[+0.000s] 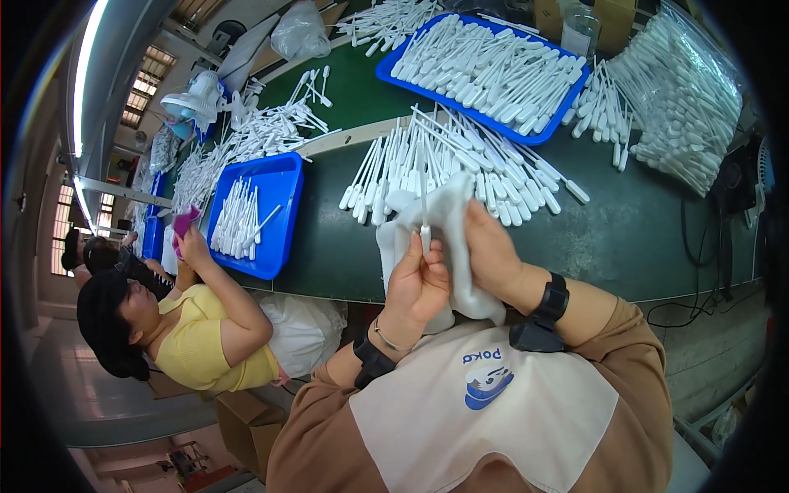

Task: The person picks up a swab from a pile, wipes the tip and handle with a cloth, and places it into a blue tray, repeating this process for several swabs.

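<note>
A brown-and-cream top (pixel 485 427) is seen nearest the camera. Before it, a white dropper (pixel 425 233) is pinched by its bulb in the left hand (pixel 417 287), stem upward, apparently so that the stem is left exposed. A white cloth (pixel 457 238) is gripped by the right hand (pixel 493 251), its fingertips hidden. Loose droppers (pixel 394 168) are spread on the table (pixel 592 246) beyond, seemingly for easy reach. Both hands are angled inward, close together.

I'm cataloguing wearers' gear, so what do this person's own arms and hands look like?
The left hand and right hand are gloveless. Each wrist wears a chunky black wristband; a thin bracelet also circles the left wrist. Brown sleeves stop short of the wrists.
</note>
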The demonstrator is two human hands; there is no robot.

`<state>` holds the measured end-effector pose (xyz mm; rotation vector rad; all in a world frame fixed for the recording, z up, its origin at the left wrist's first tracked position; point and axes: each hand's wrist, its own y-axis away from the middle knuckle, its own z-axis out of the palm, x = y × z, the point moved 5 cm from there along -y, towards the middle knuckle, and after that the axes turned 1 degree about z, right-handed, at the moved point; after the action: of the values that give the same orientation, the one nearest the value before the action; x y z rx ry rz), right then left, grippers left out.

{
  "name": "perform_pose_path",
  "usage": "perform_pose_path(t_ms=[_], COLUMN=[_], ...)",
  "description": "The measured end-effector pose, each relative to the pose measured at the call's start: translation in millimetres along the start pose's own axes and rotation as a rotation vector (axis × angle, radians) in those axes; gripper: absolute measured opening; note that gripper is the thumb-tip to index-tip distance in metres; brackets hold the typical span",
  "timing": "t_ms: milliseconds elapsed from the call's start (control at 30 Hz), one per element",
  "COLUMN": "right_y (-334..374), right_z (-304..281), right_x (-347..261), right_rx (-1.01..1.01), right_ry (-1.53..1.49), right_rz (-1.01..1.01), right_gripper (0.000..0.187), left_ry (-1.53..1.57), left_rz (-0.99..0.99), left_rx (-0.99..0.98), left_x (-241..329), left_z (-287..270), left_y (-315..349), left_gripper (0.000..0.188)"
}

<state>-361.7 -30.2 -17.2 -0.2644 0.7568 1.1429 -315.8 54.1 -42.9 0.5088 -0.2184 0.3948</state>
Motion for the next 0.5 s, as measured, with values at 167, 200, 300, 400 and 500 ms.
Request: perform_pose_path(t_ms=[167,200,300,400,500], right_y=[4,1,-3,-9,-4], right_z=[11,4,-3,-8,-6], right_x=[-2,-6,-20,-29,-11], right_rx=[-0.052,-0.025,0.011,0.062,0.021], right_ry=[0.715,0.562,0.264,0.026,0.487], right_rz=[-0.376,-0.310,-0.177,-0.211,-0.202], right_gripper=[0.023,0.023,0.023,0.025,0.025], left_ry=[-0.452,-0.450,-0.483,-0.507,-0.513], left_rz=[0.270,0.270,0.118,0.070,0.101], left_rx=[-0.007,-0.009,-0.214,-0.160,-0.046], left_x=[0,0,-5,-5,0], left_z=[-1,-5,-20,-27,-3], left_y=[0,2,11,15,16], left_gripper=[0.024,0.024,0.014,0.015,0.016])
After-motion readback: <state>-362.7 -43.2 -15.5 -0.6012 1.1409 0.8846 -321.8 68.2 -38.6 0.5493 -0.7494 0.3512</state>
